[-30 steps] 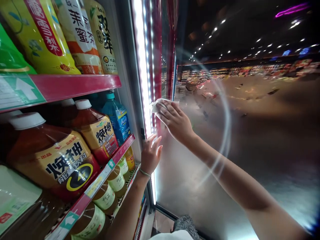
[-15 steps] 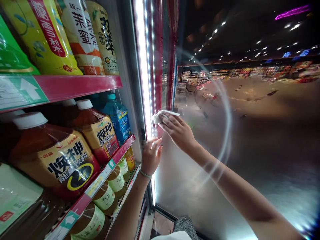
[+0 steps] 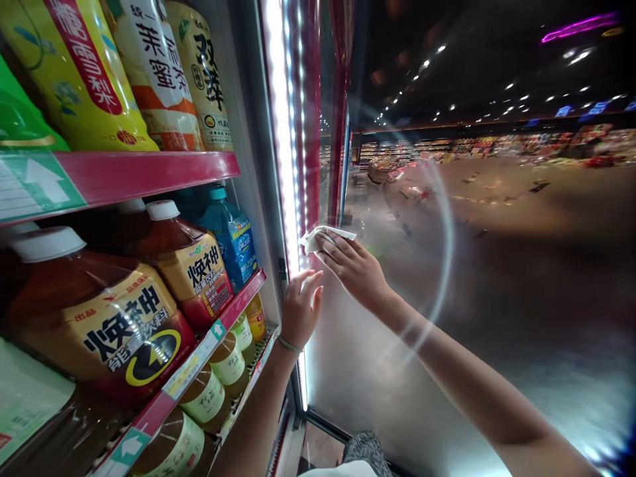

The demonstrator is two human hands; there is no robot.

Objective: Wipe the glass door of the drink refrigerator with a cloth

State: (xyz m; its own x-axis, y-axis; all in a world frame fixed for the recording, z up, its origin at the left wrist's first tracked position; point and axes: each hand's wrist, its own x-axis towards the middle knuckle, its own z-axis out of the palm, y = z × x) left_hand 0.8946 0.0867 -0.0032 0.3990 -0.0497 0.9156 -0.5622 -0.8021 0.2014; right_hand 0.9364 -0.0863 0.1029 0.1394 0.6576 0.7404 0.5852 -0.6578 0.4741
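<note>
A folded white cloth [image 3: 312, 240], perhaps a paper wipe, lies under the fingers of my right hand [image 3: 350, 262]. Those fingers press it flat against the glass door [image 3: 427, 371], close to the bright LED strip [image 3: 279, 132]. Lower and to the left, my left hand [image 3: 301, 308] is raised with its fingers apart and slightly bent, holding nothing. Its fingertips are by the lit strip at the door's hinge side; whether they touch it I cannot tell. A thin band circles the left wrist.
On my left, fridge shelves with a red upper edge [image 3: 163, 175] hold several drink bottles, among them a large brown bottle [image 3: 114, 318] and a blue bottle [image 3: 231, 232]. Store displays [image 3: 497, 146] show beyond the glass. A dark door frame [image 3: 325, 424] runs along the bottom.
My right hand and the cloth sit very slightly lower on the glass. The left hand keeps its place, while the whole view has shifted a little.
</note>
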